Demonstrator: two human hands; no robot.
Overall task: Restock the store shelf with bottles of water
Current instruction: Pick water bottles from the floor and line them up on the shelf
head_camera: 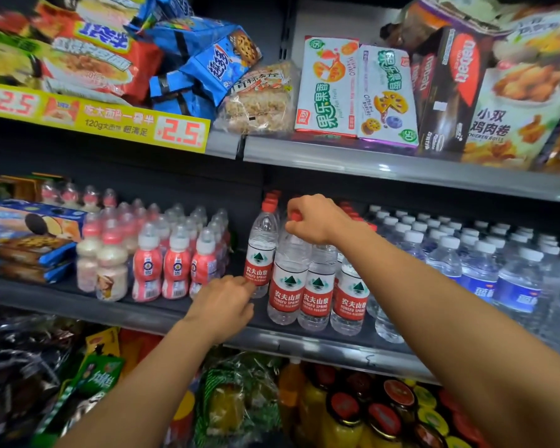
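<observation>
— On the middle shelf, where were the water bottles?
— They were lined up in rows. The front bottle was gripped at its red cap by the right hand.
— And the left hand?
— Its fingers were curled, and the next bottle's label was touched.

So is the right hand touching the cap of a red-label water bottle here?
Touching. The head view shows the right hand with fingers curled round the red cap of the front water bottle.

Red cap mostly hidden under right hand, top-left snack packs blurred
</observation>
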